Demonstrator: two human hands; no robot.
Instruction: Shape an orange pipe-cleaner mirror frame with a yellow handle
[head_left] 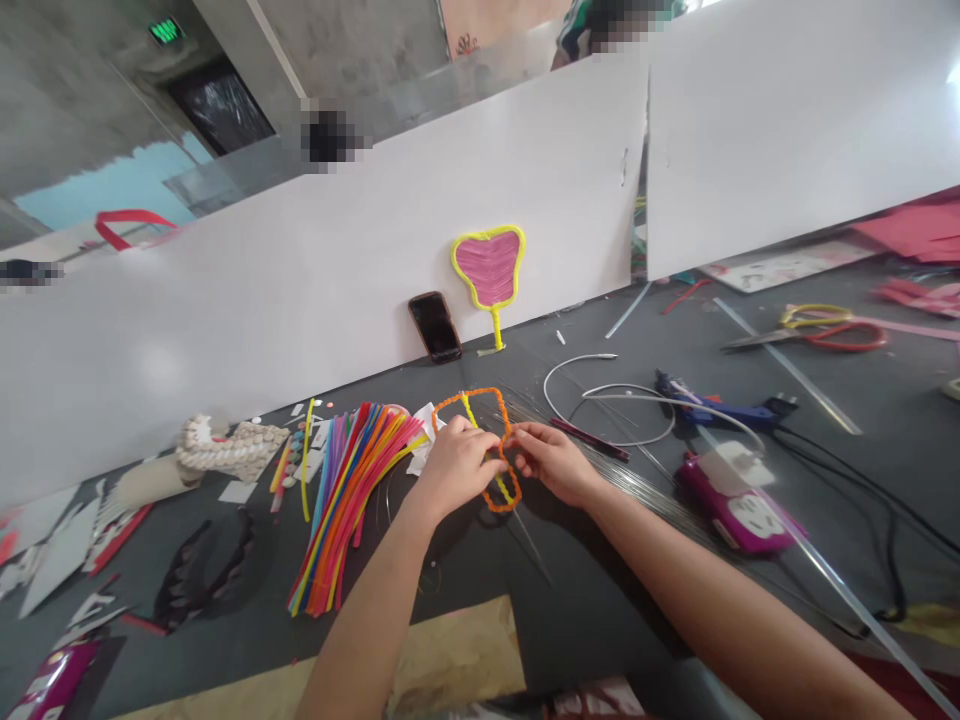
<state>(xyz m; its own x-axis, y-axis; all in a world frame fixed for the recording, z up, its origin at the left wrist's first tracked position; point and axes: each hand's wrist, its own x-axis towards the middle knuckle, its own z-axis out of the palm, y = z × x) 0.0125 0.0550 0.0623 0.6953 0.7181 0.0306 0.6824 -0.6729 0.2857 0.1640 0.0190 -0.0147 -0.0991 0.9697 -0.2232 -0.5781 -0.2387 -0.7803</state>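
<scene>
Between my two hands is an orange pipe-cleaner frame point(495, 392), bent into a closed outline, with a yellow pipe cleaner point(469, 410) running inside it. My left hand point(459, 462) is closed on the frame's left and middle part, its fingers hiding some of it. My right hand point(553, 462) pinches the frame's right edge between thumb and fingertips. Left of my hands lies a fanned bundle of coloured pipe cleaners point(352, 500). Beyond them a pink heart-like shape with a yellow fuzzy border and stem point(491, 268) leans upright against the white partition.
A phone point(435, 326) leans on the white partition point(337, 270). To the right lie a coiled cable point(589, 390), thin wires, a blue glue gun point(705, 402), scissors point(814, 328) and a purple power strip point(739, 505). A black claw-shaped hair clip point(202, 575) and paper scraps lie left.
</scene>
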